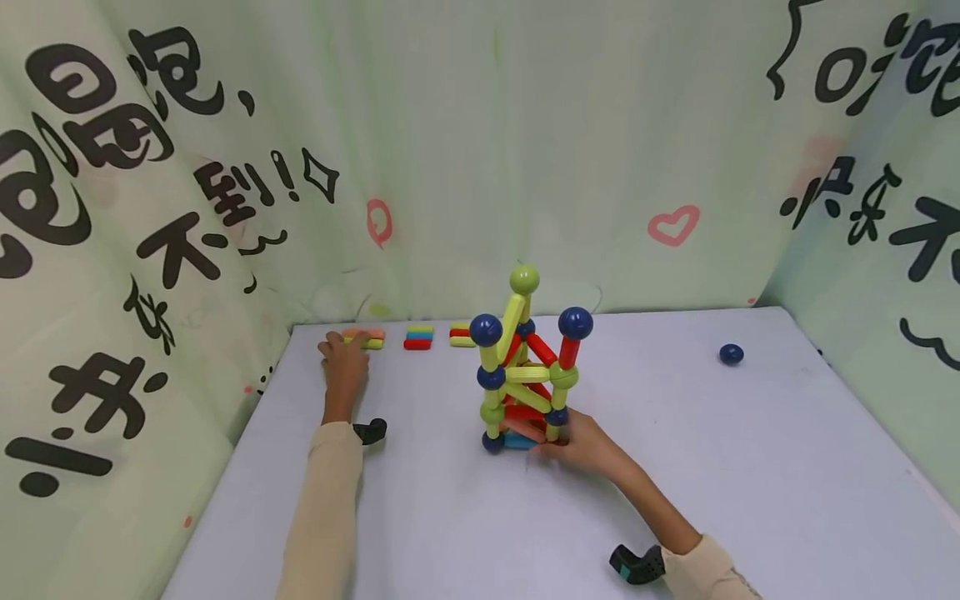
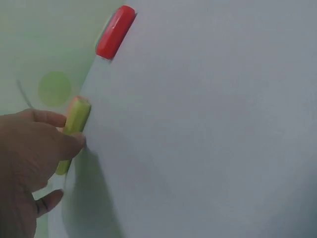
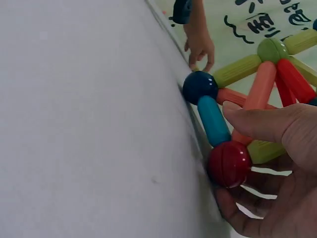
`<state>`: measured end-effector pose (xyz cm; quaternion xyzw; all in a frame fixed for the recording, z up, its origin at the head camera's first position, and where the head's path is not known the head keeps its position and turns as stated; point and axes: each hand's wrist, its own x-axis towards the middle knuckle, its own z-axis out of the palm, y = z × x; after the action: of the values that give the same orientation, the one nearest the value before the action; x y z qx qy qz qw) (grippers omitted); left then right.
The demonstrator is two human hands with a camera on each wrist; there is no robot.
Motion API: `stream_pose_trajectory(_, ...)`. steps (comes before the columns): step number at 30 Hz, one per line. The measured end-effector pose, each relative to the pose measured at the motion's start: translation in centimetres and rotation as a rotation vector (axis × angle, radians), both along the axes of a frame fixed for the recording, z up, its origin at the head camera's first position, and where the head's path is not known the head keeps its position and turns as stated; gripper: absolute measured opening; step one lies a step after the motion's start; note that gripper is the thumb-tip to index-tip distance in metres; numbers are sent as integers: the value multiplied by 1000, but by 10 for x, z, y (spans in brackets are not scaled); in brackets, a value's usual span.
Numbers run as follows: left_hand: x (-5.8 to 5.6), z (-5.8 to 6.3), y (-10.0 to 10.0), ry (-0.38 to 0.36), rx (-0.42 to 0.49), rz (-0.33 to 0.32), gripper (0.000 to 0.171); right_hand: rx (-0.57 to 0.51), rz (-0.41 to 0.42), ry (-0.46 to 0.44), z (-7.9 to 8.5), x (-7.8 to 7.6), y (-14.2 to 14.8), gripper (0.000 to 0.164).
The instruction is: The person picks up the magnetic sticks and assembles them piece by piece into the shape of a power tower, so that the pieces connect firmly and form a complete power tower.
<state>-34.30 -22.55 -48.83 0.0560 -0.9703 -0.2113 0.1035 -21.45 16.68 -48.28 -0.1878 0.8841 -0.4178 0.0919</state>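
Observation:
A magnetic stick-and-ball tower [image 1: 528,375] stands mid-table in the head view, with yellow-green, red, coral and blue sticks joined by balls. My right hand [image 1: 587,446] grips its lower right corner. In the right wrist view, the thumb [image 3: 257,121] lies over a coral stick [image 3: 261,87], and the other fingers curl around and behind the dark red ball [image 3: 229,164]. At the back left, my left hand [image 1: 345,371] pinches a yellow-green stick [image 2: 77,119] between its fingers. A coral stick lies behind it, mostly hidden in the left wrist view.
Along the back edge lie a small stack of yellow, blue and red sticks [image 1: 418,337] and another with red and yellow-green sticks [image 1: 461,335]. A dark blue ball [image 1: 731,354] rests at the right. A curtain [image 1: 585,167] with writing hangs behind the white table [image 1: 450,533].

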Motion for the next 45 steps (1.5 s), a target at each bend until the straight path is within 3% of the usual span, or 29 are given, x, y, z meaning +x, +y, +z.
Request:
stream_pose_trajectory(7,0,-3,-6,-1,-147,-26,25,-4,-74,-20,-12,-7,-5,59)
stream_pose_trajectory(9,2,-1,-3,-15,-131,-38,24,-4,-56,-23,-13,-9,-3,60)
stream_pose_trajectory(11,4,6,5,-10,-31,-82,24,-12,-14,-27,-15,-12,1,59)
stream_pose_trajectory(13,5,17,19,3,134,-149,24,-23,41,-39,-15,-16,4,56)
stream_pose_trajectory(17,6,51,57,-35,545,-328,29,-54,189,-95,-13,-29,12,51)
stream_pose_trajectory(20,10,78,82,-81,784,-437,33,-57,307,-147,-10,-40,12,55)
stream_pose_trajectory(23,17,98,101,-108,938,-555,32,-44,414,-179,-6,-49,10,59)
stream_pose_trajectory(25,22,107,111,-123,989,-632,31,-30,453,-191,-4,-54,9,59)
stream_pose_trajectory(27,26,113,118,-137,1019,-699,30,-17,456,-196,-2,-58,10,52)
stream_pose_trajectory(31,32,121,128,-143,1033,-780,28,7,377,-150,-2,-67,12,37)
stream_pose_trajectory(35,35,127,133,-127,1054,-790,27,6,298,-114,-6,-73,15,35)
stream_pose_trajectory(39,36,132,133,-114,1062,-776,28,-14,278,-132,-11,-74,16,36)
stream_pose_trajectory(45,36,135,136,-220,983,-811,34,-64,272,-126,-15,-69,16,35)
